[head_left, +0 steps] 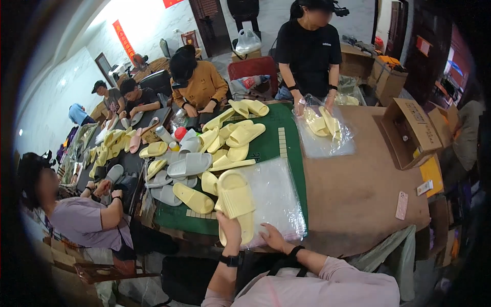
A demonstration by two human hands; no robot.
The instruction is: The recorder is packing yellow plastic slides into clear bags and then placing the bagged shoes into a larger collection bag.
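Observation:
My left hand (230,230) grips a pair of pale yellow slide slippers (237,194) over the near edge of the table. One slipper overlaps the other, and the fingers are partly hidden behind them. My right hand (273,238) lies with its fingers apart at the near edge of a stack of clear plastic bags (273,189). The bags rest flat on a green mat (290,133). Just beyond my left hand is a heap of loose yellow slippers (245,134) and grey slippers (189,165).
Across the table, a person in black handles yellow slippers (319,123) in a clear bag. Other people work along the left side. An open cardboard box (409,133) and a pink phone (402,205) sit on the brown right part. A bottle (164,134) stands behind the heap.

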